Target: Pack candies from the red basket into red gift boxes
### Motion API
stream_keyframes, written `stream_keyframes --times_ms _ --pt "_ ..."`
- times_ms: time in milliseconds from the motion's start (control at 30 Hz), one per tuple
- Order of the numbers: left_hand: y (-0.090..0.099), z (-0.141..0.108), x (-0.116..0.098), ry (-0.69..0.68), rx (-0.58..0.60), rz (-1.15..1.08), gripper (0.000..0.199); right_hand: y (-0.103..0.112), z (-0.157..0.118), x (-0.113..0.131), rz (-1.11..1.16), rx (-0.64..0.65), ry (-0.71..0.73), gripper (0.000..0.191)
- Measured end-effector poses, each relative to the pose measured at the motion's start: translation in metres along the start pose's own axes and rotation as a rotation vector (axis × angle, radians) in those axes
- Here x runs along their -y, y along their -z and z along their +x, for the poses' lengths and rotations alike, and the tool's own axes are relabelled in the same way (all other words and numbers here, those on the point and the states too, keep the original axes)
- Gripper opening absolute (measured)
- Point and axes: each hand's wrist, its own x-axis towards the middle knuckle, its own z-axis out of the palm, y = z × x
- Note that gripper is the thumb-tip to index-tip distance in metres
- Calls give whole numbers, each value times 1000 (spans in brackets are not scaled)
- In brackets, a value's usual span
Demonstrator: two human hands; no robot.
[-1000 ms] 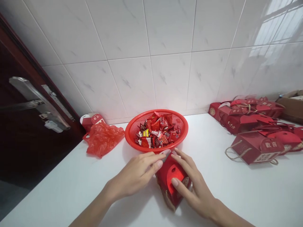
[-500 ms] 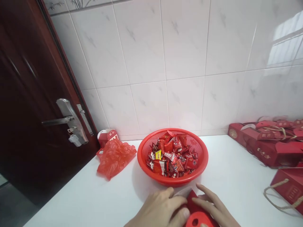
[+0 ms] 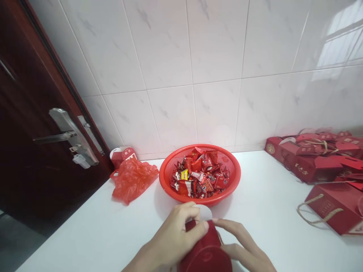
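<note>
A dark red paper gift box (image 3: 209,241) with a rounded flap is at the bottom centre, just in front of the basket. My left hand (image 3: 177,232) is closed on its left and top edge, thumb lying over the red card. Along its right side my right hand (image 3: 244,243) grips with bent fingers, the index fingertip at the far corner. A pale rounded flap (image 3: 204,212) sticks up beyond my fingers. Right behind stands a red plastic basket (image 3: 237,181) holding several wrapped candies (image 3: 198,177). The box's lower part is cut off by the frame.
Several red gift boxes (image 3: 314,166) are piled at the right by the tiled wall. Nearer, a box with a rope handle (image 3: 326,207) lies on the white table (image 3: 93,234). A crumpled red plastic bag (image 3: 133,181) and a small box (image 3: 117,155) sit left, near the door (image 3: 34,113).
The box has turned and shifted left between my hands, its rounded flap now darker and lower. My left thumb has moved onto its top edge. The view has tilted down and slightly right.
</note>
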Motion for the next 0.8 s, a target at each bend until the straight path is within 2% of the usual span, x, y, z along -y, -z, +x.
stream_keyframes --times_ms 100,167,200,300,433,533,667,733,800 --pt "7 -2 -2 3 13 20 25 -4 1 -7 -11 -41 225 15" --pt "15 -5 -5 18 98 42 10 -5 3 -8 -11 -20 341 16" --pt "19 -7 -5 24 157 60 14 -4 4 -8 -15 21 367 14" --pt "36 -14 -3 27 319 119 43 1 8 -3 -21 107 392 7" --pt "52 -18 -3 90 449 176 56 8 11 4 1 146 414 5" --pt "54 -19 -8 64 502 184 62 4 8 1 -7 256 419 9" --pt "50 -18 -13 22 559 179 74 -8 2 -9 -24 229 430 12" --pt "48 -18 -13 -1 573 184 79 -5 4 -7 -35 327 414 17" --pt "47 -18 -13 -36 591 178 81 8 12 2 -21 482 370 26"
